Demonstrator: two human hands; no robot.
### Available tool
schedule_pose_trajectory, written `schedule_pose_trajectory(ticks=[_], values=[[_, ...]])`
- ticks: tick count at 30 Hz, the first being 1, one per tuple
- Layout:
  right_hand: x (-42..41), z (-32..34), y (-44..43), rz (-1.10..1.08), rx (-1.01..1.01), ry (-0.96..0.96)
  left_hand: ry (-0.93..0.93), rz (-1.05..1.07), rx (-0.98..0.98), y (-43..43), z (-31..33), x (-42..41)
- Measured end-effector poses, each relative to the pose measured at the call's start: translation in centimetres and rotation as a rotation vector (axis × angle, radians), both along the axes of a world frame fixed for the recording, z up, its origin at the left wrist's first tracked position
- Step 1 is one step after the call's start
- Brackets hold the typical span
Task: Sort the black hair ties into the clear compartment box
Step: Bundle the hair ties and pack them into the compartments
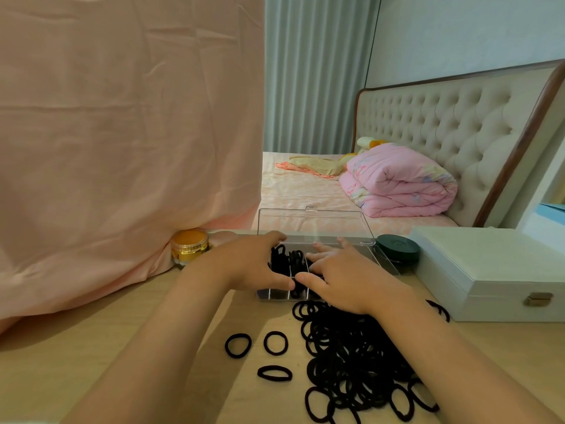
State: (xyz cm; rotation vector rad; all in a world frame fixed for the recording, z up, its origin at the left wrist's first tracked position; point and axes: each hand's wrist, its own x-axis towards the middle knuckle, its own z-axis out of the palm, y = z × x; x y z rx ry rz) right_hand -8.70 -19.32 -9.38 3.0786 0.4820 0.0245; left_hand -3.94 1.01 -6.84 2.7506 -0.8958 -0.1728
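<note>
The clear compartment box [379,260] stands on the wooden table with its lid [312,221] raised at the back. Black hair ties [287,261] fill its left compartments. My left hand [253,266] curls around the box's left end, fingers at the back edge and thumb at the front. My right hand [339,280] lies flat over the middle compartments with fingers spread; its thumb meets the left thumb on a tie at the front. A big pile of black hair ties [351,362] lies in front of the box, with three loose ties [275,343] to its left.
A pale jewellery case [495,270] stands at the right, with a dark round tin [397,247] beside the box. A gold jar [189,246] sits at the left against hanging pink cloth [122,133]. A bed with a folded pink quilt [400,182] lies beyond the table.
</note>
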Motion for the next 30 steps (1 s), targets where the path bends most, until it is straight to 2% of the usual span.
schedule_pose_trajectory(ticks=[2,5,8,11,14,17,21,23,25,27,28,30], values=[[-0.3,0.6,-0.3,-0.026,0.153,0.01,0.007,-0.022,-0.047,0.0,-0.5,0.0],[-0.8,1.7,-1.0,-0.117,0.369,-0.074,0.01,-0.042,-0.043,-0.4,-1.9,0.0],[-0.9,2.1,-1.6,-0.164,0.329,-0.179,-0.025,-0.039,0.0,-0.4,-3.0,0.4],[-1.1,1.9,-1.4,-0.087,0.333,-0.116,-0.034,-0.038,-0.013,-0.2,-3.3,0.8],[-0.9,1.1,-0.5,-0.025,0.099,0.032,-0.046,-0.035,-0.006,-0.1,-3.4,1.0],[-0.6,0.7,0.0,-0.053,-0.067,0.051,-0.069,-0.017,0.013,-0.2,-3.3,1.0],[-1.1,1.9,-0.1,-0.071,-0.001,-0.02,-0.124,-0.013,-0.014,-0.3,-2.6,0.2],[-1.5,2.8,-0.2,-0.067,0.129,-0.104,-0.175,-0.021,-0.089,-0.4,-2.2,-0.6],[-2.2,3.9,0.0,-0.045,0.293,-0.21,-0.343,-0.023,-0.223,-0.2,-1.8,-1.6],[-3.2,4.9,0.5,-0.031,0.358,-0.245,-0.489,-0.027,-0.271,0.3,-1.3,-2.8],[-3.9,5.3,0.8,-0.027,0.358,-0.203,-0.448,-0.024,-0.253,0.8,-0.9,-3.5],[-5.3,5.6,1.2,-0.013,0.325,-0.038,-0.206,-0.015,-0.128,1.9,-0.3,-4.9]])
